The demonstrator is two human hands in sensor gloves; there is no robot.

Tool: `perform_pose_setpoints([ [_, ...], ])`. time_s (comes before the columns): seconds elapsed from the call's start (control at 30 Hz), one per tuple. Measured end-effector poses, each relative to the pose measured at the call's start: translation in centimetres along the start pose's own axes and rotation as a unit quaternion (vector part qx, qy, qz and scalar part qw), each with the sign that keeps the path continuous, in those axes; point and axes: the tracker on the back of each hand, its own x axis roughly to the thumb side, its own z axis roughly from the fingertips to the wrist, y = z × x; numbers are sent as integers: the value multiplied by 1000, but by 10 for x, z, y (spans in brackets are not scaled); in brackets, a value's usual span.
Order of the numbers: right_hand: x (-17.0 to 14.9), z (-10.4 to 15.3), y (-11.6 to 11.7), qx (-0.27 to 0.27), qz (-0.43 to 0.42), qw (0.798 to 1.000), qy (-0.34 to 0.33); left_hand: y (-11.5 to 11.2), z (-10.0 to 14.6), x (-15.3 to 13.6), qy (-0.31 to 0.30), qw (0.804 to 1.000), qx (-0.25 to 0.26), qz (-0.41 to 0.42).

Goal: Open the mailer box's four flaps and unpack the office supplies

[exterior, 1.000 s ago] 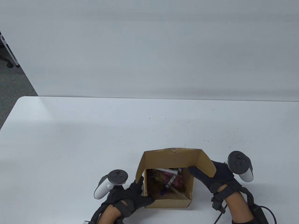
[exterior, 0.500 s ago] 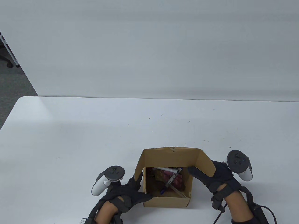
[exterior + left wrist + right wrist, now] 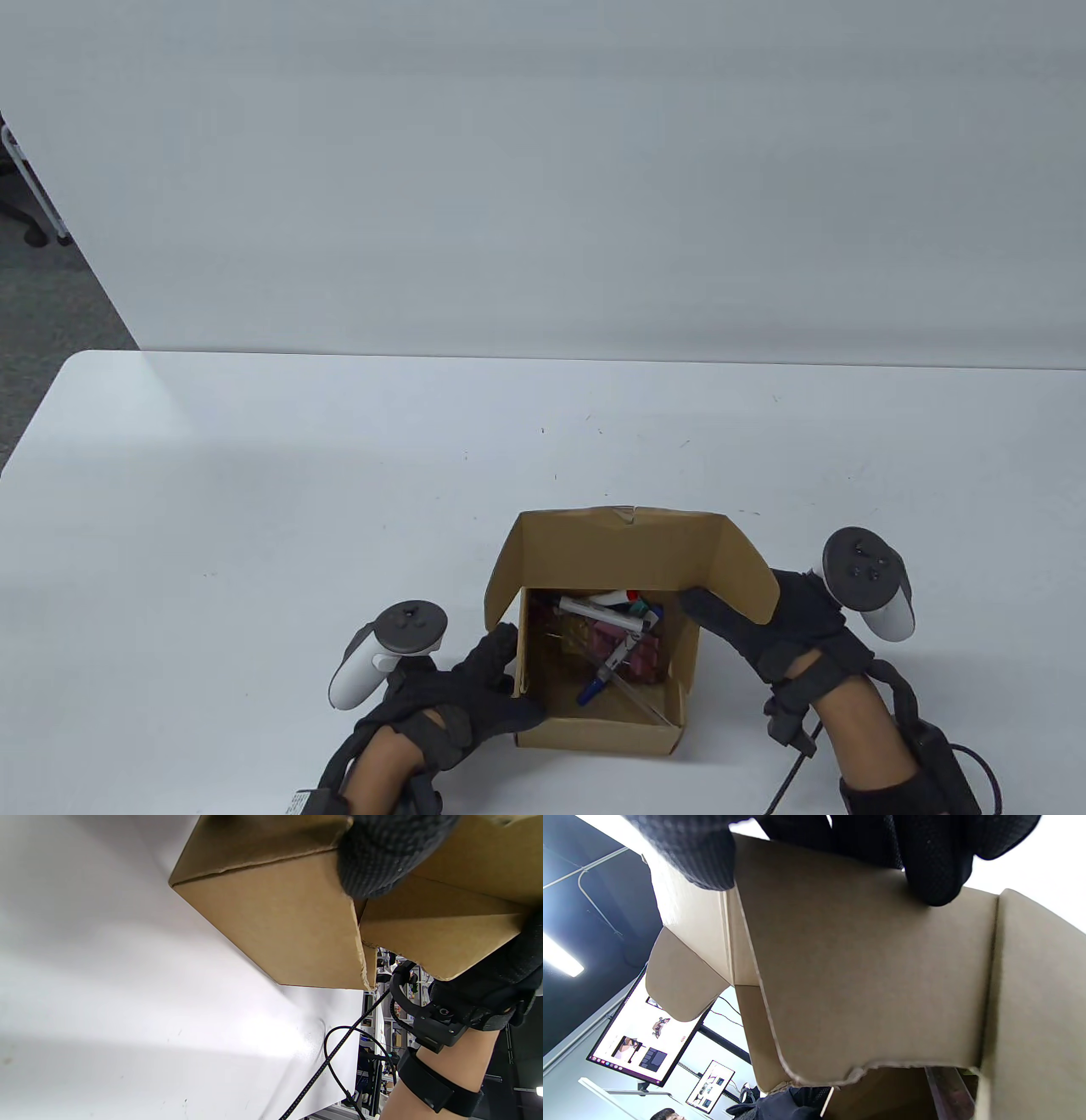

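- Two hands on box (image 3: 601, 730), near table (image 3: 254, 509) front edge.
- Left hand (image 3: 462, 692) grips box's near-left corner, thumb on front wall, fingers curled at left flap (image 3: 502, 573).
- Right hand (image 3: 768, 632) pinches right flap (image 3: 747, 573), thumb inside, fingers behind.
- Box open, flaps up; pens (image 3: 604, 607) and pink packet (image 3: 640, 658) jumbled inside.
- Back flap (image 3: 619, 552) stands upright.

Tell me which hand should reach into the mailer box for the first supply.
Probably the right hand: its thumb already hooks over the mailer box's right wall beside the pens. The left hand grips the near-left corner and can keep steadying the box.
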Motion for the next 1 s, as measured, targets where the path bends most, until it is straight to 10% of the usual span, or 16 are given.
perform_pose_setpoints([
  [1.0,0,-15,-15,1,-41,999,29,0,-7,5,-18,1000,11,-1],
])
